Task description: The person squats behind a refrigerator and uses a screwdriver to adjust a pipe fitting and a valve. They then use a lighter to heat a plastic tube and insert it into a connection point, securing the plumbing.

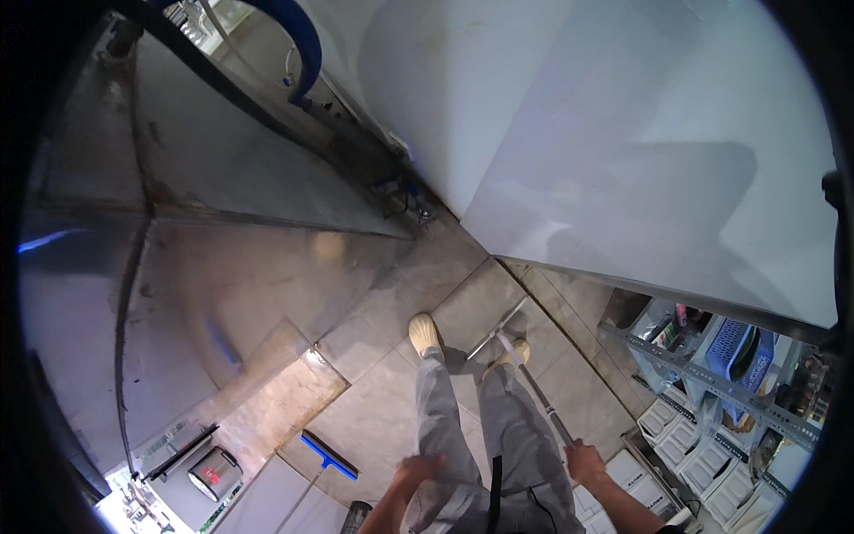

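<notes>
Silver, T-headed long pole (551, 413) sits gripped in the right hand (584, 461); how far the blurred left hand (422, 469) opens cannot be told.

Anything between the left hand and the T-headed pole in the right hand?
Nothing loose shows between the left hand and the T-headed pole in the right hand; only the grey trousers span that gap, apparently below hand level.

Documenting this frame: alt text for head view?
A person's right hand grips a long-handled T-shaped floor tool beside pale shoes on tiles; the blurred left hand is near grey trousers. A blue-headed squeegee is lower left, stocked shelves right.
</notes>
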Demonstrator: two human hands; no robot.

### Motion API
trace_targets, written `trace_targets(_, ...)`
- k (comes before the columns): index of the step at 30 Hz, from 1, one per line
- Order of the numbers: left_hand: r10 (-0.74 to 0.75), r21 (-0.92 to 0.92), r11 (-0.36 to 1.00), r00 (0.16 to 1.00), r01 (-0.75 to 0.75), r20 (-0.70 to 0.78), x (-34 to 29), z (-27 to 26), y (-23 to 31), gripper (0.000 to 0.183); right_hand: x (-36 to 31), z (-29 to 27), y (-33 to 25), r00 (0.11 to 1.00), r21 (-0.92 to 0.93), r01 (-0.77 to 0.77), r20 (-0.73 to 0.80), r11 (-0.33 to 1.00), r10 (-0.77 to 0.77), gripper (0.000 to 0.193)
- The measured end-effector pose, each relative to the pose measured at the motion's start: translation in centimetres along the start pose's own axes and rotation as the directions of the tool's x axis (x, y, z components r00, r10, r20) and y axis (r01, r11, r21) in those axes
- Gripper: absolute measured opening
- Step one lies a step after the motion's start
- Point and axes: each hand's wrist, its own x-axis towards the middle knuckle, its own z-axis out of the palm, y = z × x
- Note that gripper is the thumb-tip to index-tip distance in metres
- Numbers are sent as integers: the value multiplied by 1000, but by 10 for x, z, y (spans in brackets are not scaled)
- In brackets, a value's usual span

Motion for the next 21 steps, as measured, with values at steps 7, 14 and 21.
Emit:
trace_targets(7,405,-285,872,913,-399,-37,-52,26,33,52,-34,-145,25,976,-469,122,-103,875,-191,39)
trace_targets(14,563,-601,557,793,-573,-233,264,-203,159,32,50,-221,-28,784,-669,57,-429,741,-448,29)
trace_targets(21,164,-570,83,575,-818,-802,501,-456,264,45,112,-180,-24,605,-609,31,-620,793,-500,33)
